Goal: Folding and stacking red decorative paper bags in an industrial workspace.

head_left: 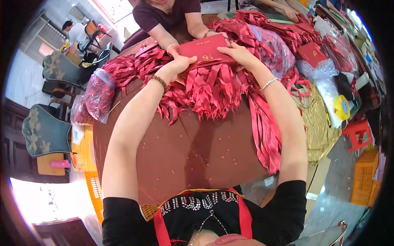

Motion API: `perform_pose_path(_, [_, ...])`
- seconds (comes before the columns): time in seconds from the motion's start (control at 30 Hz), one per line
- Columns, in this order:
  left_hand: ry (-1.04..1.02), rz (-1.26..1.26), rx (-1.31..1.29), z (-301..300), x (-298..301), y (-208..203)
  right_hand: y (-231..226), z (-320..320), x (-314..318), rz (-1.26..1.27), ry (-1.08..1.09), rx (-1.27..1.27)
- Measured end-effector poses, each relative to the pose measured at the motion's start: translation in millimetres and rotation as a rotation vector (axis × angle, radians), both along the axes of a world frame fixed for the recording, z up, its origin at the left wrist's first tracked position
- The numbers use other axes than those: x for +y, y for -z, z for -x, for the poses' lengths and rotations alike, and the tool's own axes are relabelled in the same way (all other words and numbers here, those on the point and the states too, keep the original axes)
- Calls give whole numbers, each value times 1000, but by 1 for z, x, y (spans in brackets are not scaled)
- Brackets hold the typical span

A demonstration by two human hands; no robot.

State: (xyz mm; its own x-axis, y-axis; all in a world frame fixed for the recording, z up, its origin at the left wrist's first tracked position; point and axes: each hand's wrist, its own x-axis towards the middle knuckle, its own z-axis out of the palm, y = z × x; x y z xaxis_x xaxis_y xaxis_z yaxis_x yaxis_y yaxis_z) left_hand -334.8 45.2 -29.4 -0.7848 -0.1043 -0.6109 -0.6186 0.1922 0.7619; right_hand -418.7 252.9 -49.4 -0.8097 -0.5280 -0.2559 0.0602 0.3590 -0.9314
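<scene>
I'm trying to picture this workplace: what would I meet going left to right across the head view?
Lower floral chair, clear bag of red material, person's left hand, flat red packet, person's right hand, crinkled gold material, red stool.

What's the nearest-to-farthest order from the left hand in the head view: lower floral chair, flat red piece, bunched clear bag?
1. Flat red piece: held by the left hand
2. Bunched clear bag: to its left
3. Lower floral chair: farther left
</scene>
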Motion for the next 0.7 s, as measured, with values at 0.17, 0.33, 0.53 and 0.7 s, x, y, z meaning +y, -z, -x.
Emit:
perform_pose_path(0.17, [137,53,-248,2,-59,11,-15,-27,-36,115,34,8])
perform_pose_path(0.33, [310,21,112,-3,-11,4,35,17,-15,397,150,-277])
perform_pose_path(0.53, [-345,109,664,1,-20,102,33,5,-26,489,118,-251])
perform_pose_path(0.7, [-274,1,594,-14,8,79,33,0,-1,507,154,-293])
